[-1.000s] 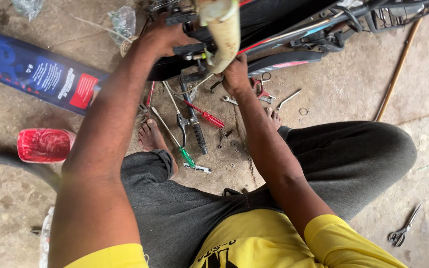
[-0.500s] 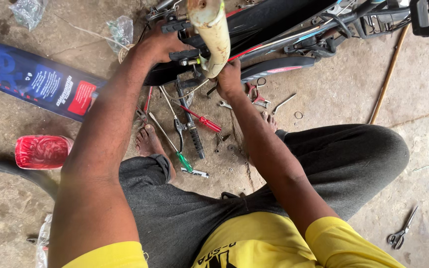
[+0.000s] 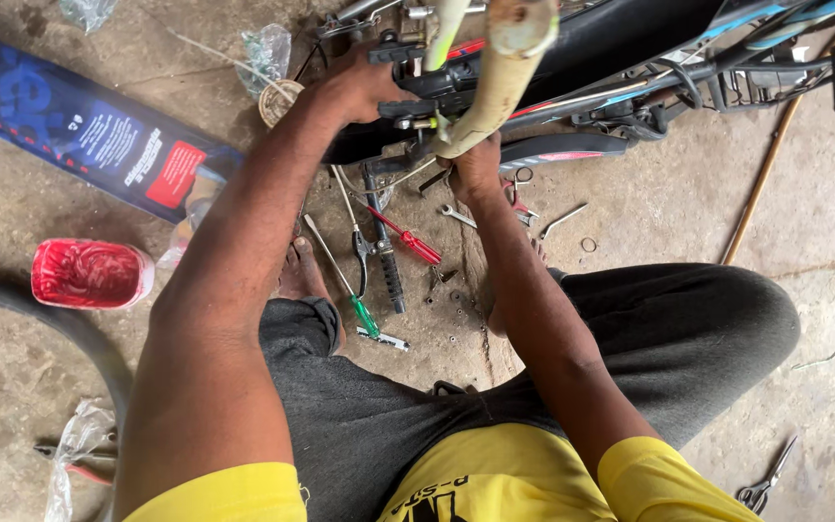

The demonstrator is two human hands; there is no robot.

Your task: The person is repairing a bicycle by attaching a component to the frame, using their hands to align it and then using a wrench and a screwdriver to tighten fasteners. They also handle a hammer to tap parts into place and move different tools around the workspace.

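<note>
**On the concrete floor, two hands hold a bicycle part among loose tools**

At twelve o'clock of the view lies the bicycle (image 3: 630,58), on its side, with a black frame and dark wheel parts. The cream tube (image 3: 495,82), worn and stained (maybe a fork leg or a frame tube, I cannot tell), rises from it toward the camera. It could swing or slip if either grip loosens, because it looks held only by hand.

The left hand (image 3: 364,87) is at eleven o'clock, fingers closed around the black bracket (image 3: 437,82) beside the tube. The right hand (image 3: 475,169) is just below the tube's lower end, fingers curled on it; how tight, I cannot tell.

The bare foot (image 3: 302,275) rests at nine o'clock from the tools, and it is very near to them. A dropped part could hit it.

The green-handled screwdriver (image 3: 345,285), the red-handled screwdriver (image 3: 408,242) and the pliers (image 3: 359,256) lie close together below the hands. A knee moving could scatter them.

The small nuts and washers (image 3: 456,309) at six o'clock of the tools are loose on the rough floor, so they could easily roll away and get lost.
</note>
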